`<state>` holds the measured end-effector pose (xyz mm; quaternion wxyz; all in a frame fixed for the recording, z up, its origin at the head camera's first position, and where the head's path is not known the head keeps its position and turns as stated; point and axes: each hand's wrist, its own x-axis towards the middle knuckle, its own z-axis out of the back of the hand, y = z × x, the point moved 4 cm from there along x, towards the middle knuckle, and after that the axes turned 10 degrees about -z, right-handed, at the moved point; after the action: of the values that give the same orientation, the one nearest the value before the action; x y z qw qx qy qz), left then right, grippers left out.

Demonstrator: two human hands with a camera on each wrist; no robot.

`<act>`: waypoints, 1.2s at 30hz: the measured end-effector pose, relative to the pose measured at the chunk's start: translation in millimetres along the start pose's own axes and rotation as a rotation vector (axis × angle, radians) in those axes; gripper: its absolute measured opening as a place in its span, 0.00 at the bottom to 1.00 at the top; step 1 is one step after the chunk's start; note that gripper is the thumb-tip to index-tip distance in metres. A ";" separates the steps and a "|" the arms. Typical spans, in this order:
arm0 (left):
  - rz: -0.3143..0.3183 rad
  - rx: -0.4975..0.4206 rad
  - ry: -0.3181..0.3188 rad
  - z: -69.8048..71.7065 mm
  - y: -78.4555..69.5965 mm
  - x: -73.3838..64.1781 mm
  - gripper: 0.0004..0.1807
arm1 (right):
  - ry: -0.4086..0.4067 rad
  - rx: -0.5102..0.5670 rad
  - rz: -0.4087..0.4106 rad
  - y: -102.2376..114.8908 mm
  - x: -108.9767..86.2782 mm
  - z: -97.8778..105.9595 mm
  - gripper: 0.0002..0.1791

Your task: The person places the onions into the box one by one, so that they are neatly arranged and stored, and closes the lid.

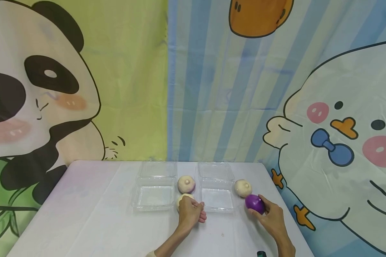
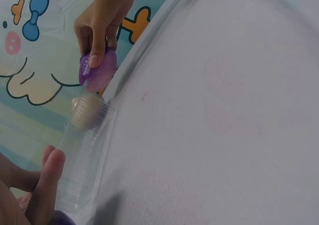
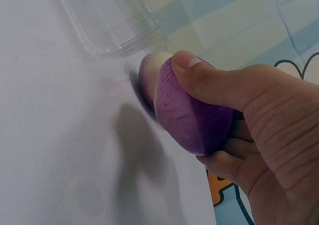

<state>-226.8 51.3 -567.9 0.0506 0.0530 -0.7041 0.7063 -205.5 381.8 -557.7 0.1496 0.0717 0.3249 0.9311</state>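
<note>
My right hand grips a purple-and-white turnip between thumb and fingers, with its purple side toward the head view. In the right wrist view, the thumb presses on the purple skin. Just behind it a second turnip sits white side up beside the right clear box. My left hand is at the front turnip of two between the boxes, covering most of it. Its visible digits are bent toward the right; I cannot tell whether others hold the turnip. Behind that lies another turnip.
Two hinged clear plastic boxes lie with lids raised at the back; the left box is near the table's middle. They stand on a white-covered table. A cartoon curtain hangs behind. A small dark green thing shows at the front edge.
</note>
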 end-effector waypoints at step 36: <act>-0.012 0.031 -0.004 -3.0 -1.3 0.1 0.06 | -0.013 0.045 0.070 18.1 4.0 6.7 0.47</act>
<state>-226.7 54.3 -566.7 0.0526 0.0597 -0.6930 0.7166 -212.0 373.5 -540.9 0.1175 0.0925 0.3419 0.9278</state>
